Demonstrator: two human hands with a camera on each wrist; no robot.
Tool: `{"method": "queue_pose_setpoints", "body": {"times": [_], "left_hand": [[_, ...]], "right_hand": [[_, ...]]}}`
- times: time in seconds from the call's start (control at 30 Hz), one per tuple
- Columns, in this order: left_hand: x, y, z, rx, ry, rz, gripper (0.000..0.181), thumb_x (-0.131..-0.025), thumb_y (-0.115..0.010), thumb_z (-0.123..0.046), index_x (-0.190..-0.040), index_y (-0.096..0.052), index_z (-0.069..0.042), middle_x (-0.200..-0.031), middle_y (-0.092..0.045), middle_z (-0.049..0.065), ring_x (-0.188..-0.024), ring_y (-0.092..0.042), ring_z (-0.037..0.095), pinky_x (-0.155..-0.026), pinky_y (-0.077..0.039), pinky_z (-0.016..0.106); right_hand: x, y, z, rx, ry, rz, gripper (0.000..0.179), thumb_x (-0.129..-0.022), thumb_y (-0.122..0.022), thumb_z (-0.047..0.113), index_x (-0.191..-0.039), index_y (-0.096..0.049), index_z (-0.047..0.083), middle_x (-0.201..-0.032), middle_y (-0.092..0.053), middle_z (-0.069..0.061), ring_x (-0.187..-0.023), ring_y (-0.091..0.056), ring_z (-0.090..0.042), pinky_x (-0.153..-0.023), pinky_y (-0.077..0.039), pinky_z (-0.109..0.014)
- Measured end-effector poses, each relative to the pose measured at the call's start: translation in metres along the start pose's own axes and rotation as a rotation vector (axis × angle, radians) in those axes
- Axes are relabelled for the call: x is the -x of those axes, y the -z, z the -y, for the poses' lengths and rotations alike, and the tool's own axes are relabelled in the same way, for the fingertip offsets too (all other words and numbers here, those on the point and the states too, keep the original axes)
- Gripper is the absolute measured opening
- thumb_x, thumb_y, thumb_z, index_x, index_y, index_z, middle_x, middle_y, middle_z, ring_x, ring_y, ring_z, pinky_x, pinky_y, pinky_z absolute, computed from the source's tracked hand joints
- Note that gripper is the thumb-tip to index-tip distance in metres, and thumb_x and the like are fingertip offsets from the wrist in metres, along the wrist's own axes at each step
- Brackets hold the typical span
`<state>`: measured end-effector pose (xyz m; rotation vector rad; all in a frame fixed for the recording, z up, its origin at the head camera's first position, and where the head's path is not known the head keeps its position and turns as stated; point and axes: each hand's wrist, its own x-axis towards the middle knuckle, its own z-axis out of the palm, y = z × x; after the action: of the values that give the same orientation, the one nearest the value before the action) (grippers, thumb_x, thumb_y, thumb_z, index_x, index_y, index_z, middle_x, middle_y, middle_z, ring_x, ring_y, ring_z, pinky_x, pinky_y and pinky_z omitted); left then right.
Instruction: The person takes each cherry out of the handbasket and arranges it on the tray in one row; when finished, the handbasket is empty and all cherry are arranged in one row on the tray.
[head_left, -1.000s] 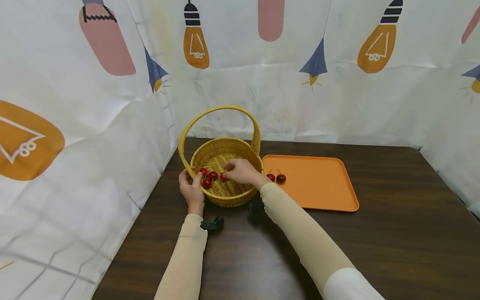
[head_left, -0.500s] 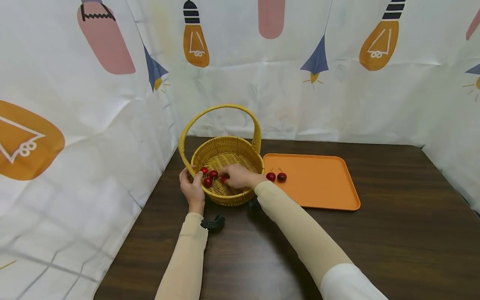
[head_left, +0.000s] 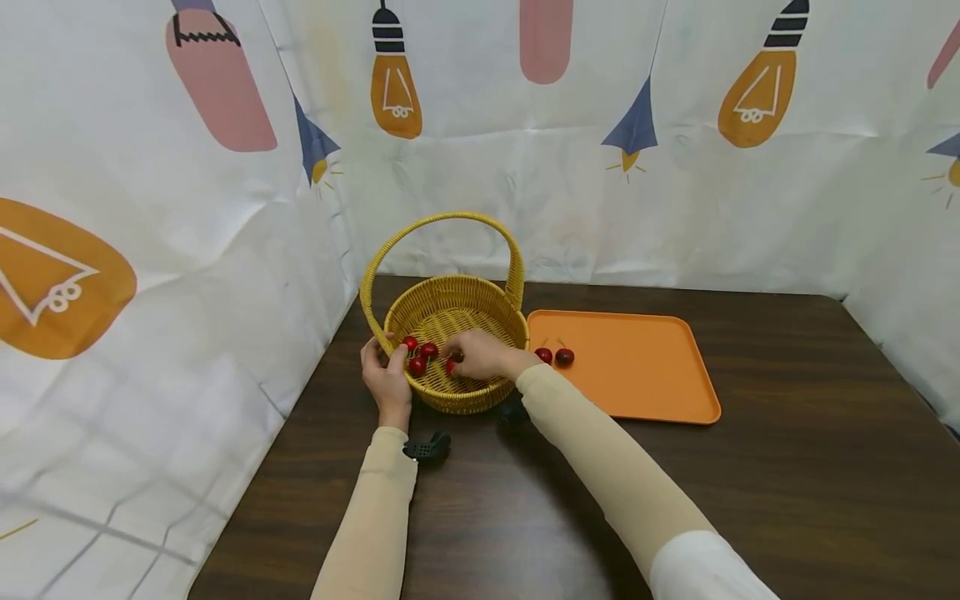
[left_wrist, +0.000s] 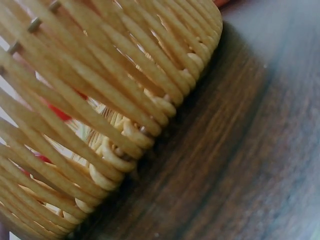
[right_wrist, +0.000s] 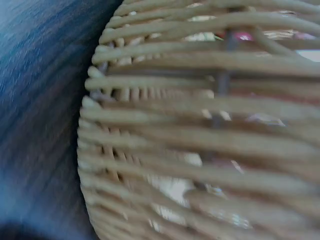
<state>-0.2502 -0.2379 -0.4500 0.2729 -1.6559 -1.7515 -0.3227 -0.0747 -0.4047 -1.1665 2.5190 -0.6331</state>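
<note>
Behind dark table (head_left: 795,392), lamp-print cloth (head_left: 487,175) | left grip (head_left: 387,383) holds basket (head_left: 459,405) | right grip (head_left: 482,354) inside (hold unclear)

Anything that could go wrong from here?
The right sleeve passes close to two cherries on the orange tray and might brush them. The cherry by the right hand could roll; any grip is unclear. If the left hand loosens on the basket, it might shift.
</note>
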Motion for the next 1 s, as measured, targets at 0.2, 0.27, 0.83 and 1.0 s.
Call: {"method": "queue_pose_setpoints", "body": {"times": [0.2, 0.27, 0.83, 1.0], "left_hand": [[-0.010, 0.001, 0.027, 0.022, 0.009, -0.001, 0.031, -0.091, -0.062, -0.003, -0.118, -0.058, 0.011, -0.129, -0.045, 0.028, -0.106, -0.053, 0.024, -0.087, -0.042, 0.024], [-0.011, 0.001, 0.031, 0.026, 0.007, -0.019, 0.030, -0.091, -0.063, -0.004, -0.118, -0.058, 0.010, -0.128, -0.046, 0.025, -0.105, -0.053, 0.023, -0.087, -0.042, 0.024], [-0.009, -0.002, 0.036, 0.031, -0.018, -0.075, 0.025, -0.088, -0.062, -0.004, -0.111, -0.061, 0.006, -0.111, -0.051, 0.004, -0.097, -0.054, 0.017, -0.082, -0.044, 0.023], [-0.009, -0.001, 0.034, 0.016, -0.016, -0.059, 0.027, -0.090, -0.062, -0.005, -0.113, -0.060, 0.007, -0.113, -0.051, 0.006, -0.098, -0.053, 0.017, -0.084, -0.043, 0.025]], "right_hand": [[0.022, 0.006, -0.004, -0.040, -0.003, -0.151, 0.032, -0.094, -0.064, 0.018, -0.125, -0.067, 0.016, -0.106, -0.056, -0.002, -0.087, -0.049, -0.019, -0.076, -0.043, -0.032], [0.031, 0.008, -0.004, -0.098, -0.010, -0.218, 0.029, -0.094, -0.062, 0.016, -0.123, -0.068, 0.017, -0.105, -0.052, -0.002, -0.082, -0.045, -0.020, -0.071, -0.040, -0.033], [0.095, 0.008, -0.013, -0.384, 0.019, -0.511, 0.037, -0.097, -0.057, 0.012, -0.134, -0.058, 0.016, -0.112, -0.059, 0.001, -0.070, -0.052, -0.017, -0.061, -0.044, -0.030], [0.105, 0.009, -0.023, -0.425, -0.003, -0.548, 0.033, -0.095, -0.063, 0.015, -0.128, -0.062, 0.019, -0.105, -0.062, -0.001, -0.069, -0.054, -0.019, -0.056, -0.043, -0.029]]}}
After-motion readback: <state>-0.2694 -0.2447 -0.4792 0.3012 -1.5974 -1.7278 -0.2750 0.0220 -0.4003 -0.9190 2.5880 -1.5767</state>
